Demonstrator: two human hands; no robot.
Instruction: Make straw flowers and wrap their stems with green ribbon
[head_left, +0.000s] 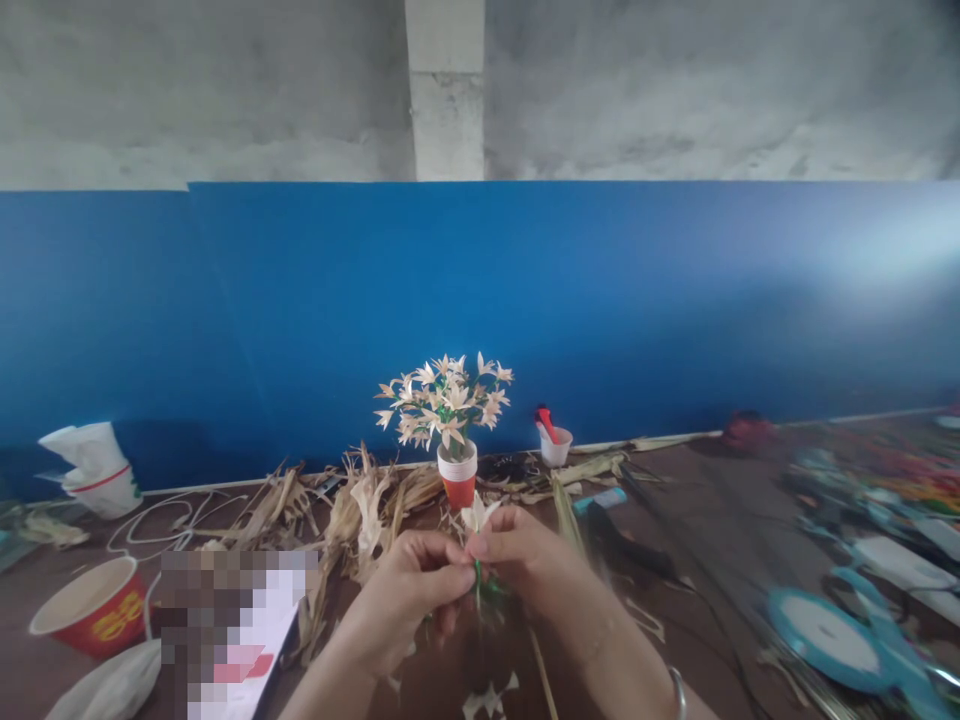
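- Left hand point(431, 580): fingers curled, thumb and forefinger pinched together at the base of a pale flower.
- Right hand point(525, 540): thumb and forefinger closed on the same base, from the other side; fingertips of both hands nearly meet.
- Pale flower point(480, 512), one: upright between the hands, in front of the potted bouquet; green stem point(478, 572) below.
- Tabletop point(697, 500), brown: far edge runs along a blue panel point(337, 290); bare surface shows right of the dark tool point(626, 545); dry husks point(367, 515) crowd the left side.
- Red-and-white cup point(458, 485): holds a bouquet point(450, 400) of similar pale blooms.
- Small white cup point(556, 449), near the panel: red-handled item point(548, 425) leaning inside.
- White cup with red band point(105, 490), far left: crumpled white material point(86, 450) inside.
- Red paper bowl point(94, 610), near left: pale interior, contents indistinct.
- Blue ribbon spool point(825, 632): right side, lying flat.
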